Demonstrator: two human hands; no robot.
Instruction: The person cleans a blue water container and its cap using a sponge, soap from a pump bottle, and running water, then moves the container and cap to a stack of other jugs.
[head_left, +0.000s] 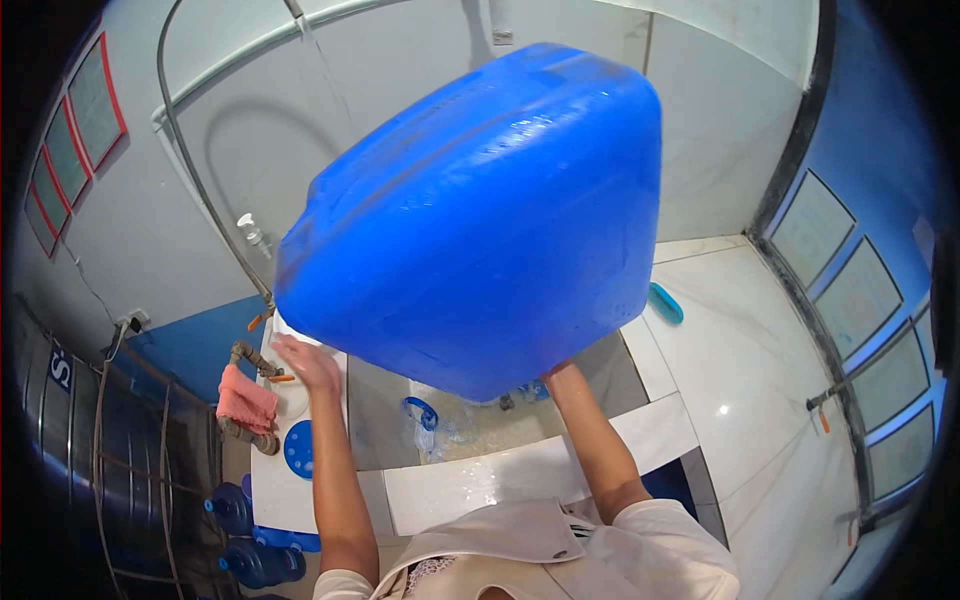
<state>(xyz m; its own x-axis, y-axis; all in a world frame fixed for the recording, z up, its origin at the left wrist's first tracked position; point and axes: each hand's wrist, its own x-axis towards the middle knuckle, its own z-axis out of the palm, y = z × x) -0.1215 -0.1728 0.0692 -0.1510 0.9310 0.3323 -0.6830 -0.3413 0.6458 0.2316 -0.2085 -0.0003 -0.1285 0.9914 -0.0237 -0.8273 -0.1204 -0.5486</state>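
A large blue plastic jerrycan (487, 225) fills the middle of the view, tilted in the air above a tiled basin. My right hand (559, 369) is under its lower edge, the fingers mostly hidden behind the plastic. My left hand (307, 364) is raised beside the lower left end, fingers apart, and the palm does not grip the container. Below, a blue handle-like ring with clear plastic (424, 420) lies in the basin, whose white tiled rim (480, 476) runs in front of me.
An orange-handled valve and pipe (259, 360) carry a pink cloth (247, 401) at left. A blue disc (298, 448) lies on the ledge, with blue water bottles (259, 562) below. A teal brush or tray (665, 303) rests on the right ledge. A pump dispenser (255, 234) stands behind.
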